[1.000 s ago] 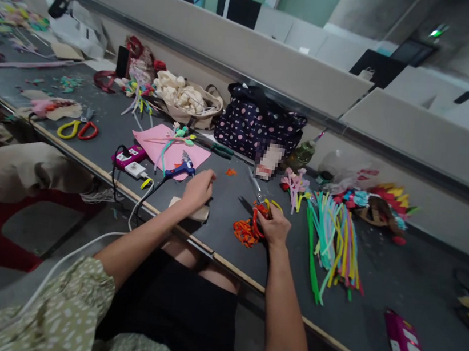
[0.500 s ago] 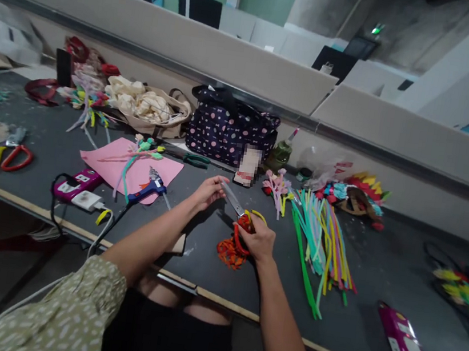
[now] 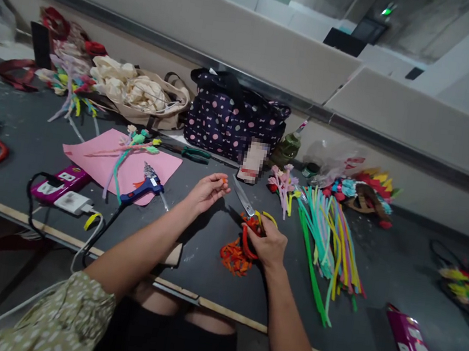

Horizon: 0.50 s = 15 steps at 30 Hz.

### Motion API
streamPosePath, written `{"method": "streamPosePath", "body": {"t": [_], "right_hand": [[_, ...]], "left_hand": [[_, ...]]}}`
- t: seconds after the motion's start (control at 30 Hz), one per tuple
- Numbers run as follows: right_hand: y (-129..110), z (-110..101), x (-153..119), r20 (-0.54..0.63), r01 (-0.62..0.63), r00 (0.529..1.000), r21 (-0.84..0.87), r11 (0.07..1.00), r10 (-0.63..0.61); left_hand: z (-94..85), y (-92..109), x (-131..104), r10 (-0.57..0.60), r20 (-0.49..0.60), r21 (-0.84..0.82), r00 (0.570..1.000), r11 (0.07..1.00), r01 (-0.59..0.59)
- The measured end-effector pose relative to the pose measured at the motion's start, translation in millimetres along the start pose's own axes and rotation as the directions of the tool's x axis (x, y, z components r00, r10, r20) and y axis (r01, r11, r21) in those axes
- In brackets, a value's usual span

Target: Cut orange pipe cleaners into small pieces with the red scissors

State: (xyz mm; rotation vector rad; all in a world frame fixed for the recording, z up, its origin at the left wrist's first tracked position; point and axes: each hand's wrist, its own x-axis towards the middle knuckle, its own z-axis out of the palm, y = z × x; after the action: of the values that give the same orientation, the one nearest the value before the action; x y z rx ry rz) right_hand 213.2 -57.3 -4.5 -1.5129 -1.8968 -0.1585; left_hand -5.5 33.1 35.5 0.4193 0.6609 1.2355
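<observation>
One long, dark grey table [image 3: 391, 265] runs across the view, a pale partition [image 3: 195, 15] along its far side. Against that partition stands a dark, dotted bag [image 3: 228, 120], and to its left sits a tan bag [image 3: 171, 116] filled with cream cloth. A pink sheet [image 3: 84, 150] lies flat in front of the tan bag, with fuzzy flower stems [image 3: 121, 163] across it. On the right, a loose bundle of coloured fuzzy stems [image 3: 330, 234] fans toward the near edge; a purple power strip [image 3: 413, 343] lies beyond it to the right, and another purple strip [image 3: 61, 181] lies near the pink sheet on the left.

The right hand [image 3: 271, 241] is curled around the yellow and red handles of a pair of scissors [image 3: 249, 208], whose blade points up and away toward the left hand [image 3: 206, 192]; I cannot tell how far its blades are apart. A blue glue gun [image 3: 144, 188] lies on the sheet's near corner. Just below the scissors, a small pile of orange pieces [image 3: 236, 257] rests on the table. Smallest, a single orange bit [image 3: 224, 180] is pinched between the left hand's fingertips, above the table and just beside the blade's tip.
</observation>
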Motion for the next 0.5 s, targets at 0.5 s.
{"method": "streamPosePath", "body": {"t": [0.5], "right_hand": [[6.6,6.6,-1.1,-0.001,-0.011,1.0,-0.039,0.999,0.011]], "left_hand": [[-2.8,1.1,7.5,-0.053,-0.133,0.081,0.99,0.995,0.064]]}}
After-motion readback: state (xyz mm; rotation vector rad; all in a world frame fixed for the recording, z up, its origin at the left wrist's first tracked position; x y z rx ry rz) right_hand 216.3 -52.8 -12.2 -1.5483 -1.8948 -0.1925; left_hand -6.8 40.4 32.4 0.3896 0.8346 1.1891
